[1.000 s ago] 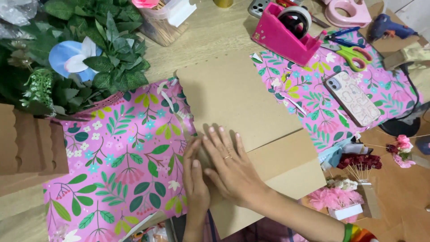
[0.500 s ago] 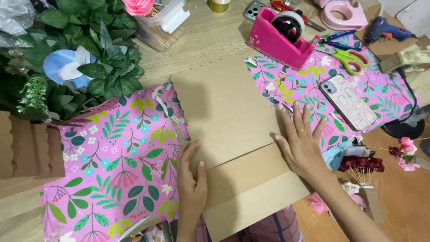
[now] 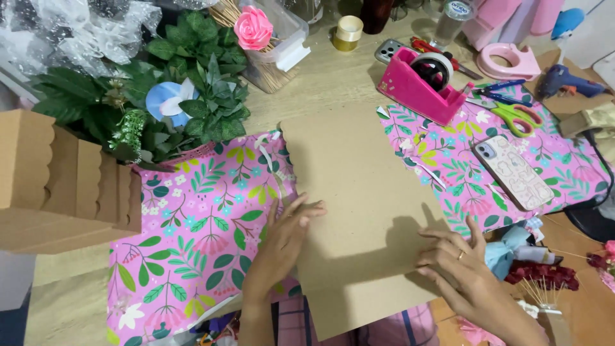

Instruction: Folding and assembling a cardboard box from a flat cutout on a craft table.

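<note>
I had the brown cardboard sheet [image 3: 359, 211] lying flat over the pink floral wrapping paper [image 3: 192, 237], reaching from the middle of the desk down to its near edge at six o'clock. My left hand [image 3: 282, 247] lay at the sheet's nine o'clock edge, fingers [image 3: 301, 211] spread and flat, gripping nothing, their tips just over the board. My right hand [image 3: 464, 272] sat at its four o'clock corner, fingers open and pressed down on the card, a ring on one of them; it held nothing either.

To do this well, I judged, I needed even pressure from both palms so the sheet would not skate on the glossy paper, and I had to keep its long edge parallel with the paper's border. Flat fingers suited that better than pinching, which would have buckled the board.

At one o'clock stood the pink tape dispenser [image 3: 423, 86], touching the sheet's far corner or nearly so; I could not tell which. The green-handled scissors [image 3: 516, 115] and the phone [image 3: 512, 172] lay at two o'clock, well apart from my hands.
</note>
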